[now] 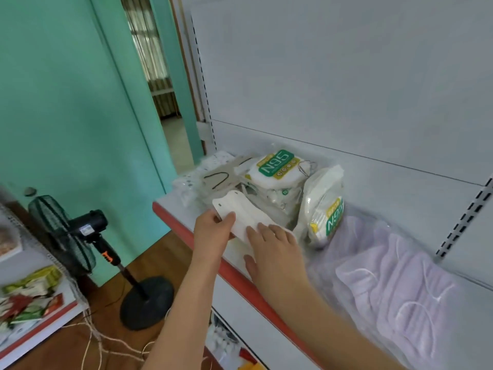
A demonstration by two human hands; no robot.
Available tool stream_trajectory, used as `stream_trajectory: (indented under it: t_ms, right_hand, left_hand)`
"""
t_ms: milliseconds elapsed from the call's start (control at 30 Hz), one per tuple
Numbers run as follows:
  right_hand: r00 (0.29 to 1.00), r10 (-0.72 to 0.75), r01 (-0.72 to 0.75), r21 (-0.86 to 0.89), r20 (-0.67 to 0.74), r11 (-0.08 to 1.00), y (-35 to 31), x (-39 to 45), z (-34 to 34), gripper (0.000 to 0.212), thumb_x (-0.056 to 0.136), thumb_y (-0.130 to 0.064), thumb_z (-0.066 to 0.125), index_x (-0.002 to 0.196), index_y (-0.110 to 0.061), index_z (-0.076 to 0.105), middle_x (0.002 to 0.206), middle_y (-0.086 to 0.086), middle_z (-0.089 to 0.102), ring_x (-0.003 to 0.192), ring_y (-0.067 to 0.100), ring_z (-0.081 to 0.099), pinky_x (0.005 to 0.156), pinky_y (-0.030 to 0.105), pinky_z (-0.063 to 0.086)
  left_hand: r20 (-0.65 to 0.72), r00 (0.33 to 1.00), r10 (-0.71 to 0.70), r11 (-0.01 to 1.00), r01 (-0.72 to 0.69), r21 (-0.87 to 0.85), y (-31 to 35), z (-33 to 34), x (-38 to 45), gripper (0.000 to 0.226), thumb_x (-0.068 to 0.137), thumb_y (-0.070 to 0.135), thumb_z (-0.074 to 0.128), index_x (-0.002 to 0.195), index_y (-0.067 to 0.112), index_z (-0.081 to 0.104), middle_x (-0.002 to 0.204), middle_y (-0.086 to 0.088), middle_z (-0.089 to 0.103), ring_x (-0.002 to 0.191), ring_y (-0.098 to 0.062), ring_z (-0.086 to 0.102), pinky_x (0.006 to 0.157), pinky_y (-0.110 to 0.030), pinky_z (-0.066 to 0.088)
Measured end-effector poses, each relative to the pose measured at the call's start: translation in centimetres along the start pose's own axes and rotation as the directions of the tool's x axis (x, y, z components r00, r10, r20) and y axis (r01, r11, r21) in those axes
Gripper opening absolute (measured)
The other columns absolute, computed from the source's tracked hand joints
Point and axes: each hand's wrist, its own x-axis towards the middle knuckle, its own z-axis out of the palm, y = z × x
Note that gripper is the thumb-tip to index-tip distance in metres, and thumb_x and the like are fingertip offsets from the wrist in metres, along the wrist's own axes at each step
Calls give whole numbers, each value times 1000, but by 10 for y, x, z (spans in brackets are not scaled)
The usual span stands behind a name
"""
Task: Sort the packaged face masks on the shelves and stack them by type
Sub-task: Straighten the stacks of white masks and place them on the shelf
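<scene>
A: Teal wall [66, 102] filling the left of the shot, w/ a black standing fan [88, 236] on the wood floor below it. What's happening at centre?

B: Person's left hand [213, 233] is pinching the near-left edge of a flat white mask pack [245, 217], thumb on top. Right hand [277, 249] is lying on the pack's right end, fingers straight, pressing lightly.

A: Where's the pack sitting?

B: Tilted above the red-trimmed front edge of the shelf [186, 225], just in front of the N95 packs [277, 169].

A: How's it handling?

B: Prob. light, soft and bendy, film likely slippery. Gripping an edge and supporting underneath looks safest, so it isn't sagging.

A: And to the right?

B: Bagged lilac masks [394, 276] are lying flat along the shelf, white backing panel [346, 76] rising behind. Sorting looks partway done.
</scene>
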Motion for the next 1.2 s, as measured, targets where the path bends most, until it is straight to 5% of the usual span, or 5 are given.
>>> stream_trajectory:
  t_ms: [367,600,867,1000,1200]
  right_hand:
    - [948,309,-182,678,-70,712,34,-5,-43,26,101,-26,49,77,-26,57,58,-1,52,55,12,49,58,34,40]
    - [884,465,-424,505,49,752,33,9,-25,31,94,-12,52,125,-10,55,106,14,67,98,30,63,80,35,52]
    - [945,326,-262,516,-34,815,52,-67,-87,33,96,-34,58,126,-23,64,116,-6,66,104,5,58,83,9,39]
    - [702,628,-373,578,-335,726,146,-148,-138,23,95,-31,60,117,-26,69,111,-16,66,100,-2,58,83,6,42]
    - [93,829,-697,558,-552,450,299,-376,-210,27,99,-25,52,122,-19,64,116,0,67,104,13,62,86,30,50]
  left_hand:
    - [16,981,193,981,-192,-29,7,-6,17,68,93,76,28,140,31,50,142,1,57,124,-12,58,109,-35,45]
    - [326,755,568,309,-563,766,-31,8,17,49,97,61,35,133,40,62,157,8,42,154,-20,17,125,-53,3]
    - [427,794,433,319,-578,751,2,25,5,35,96,40,51,126,30,66,142,1,55,135,-25,46,118,-56,24]
    - [121,584,803,547,-802,239,46,113,-108,19,93,10,55,106,7,68,107,-11,65,100,-28,58,92,-33,43]
    - [818,287,499,724,-657,-211,22,300,-355,23,94,12,61,111,26,67,110,7,66,99,-11,64,81,-12,45]
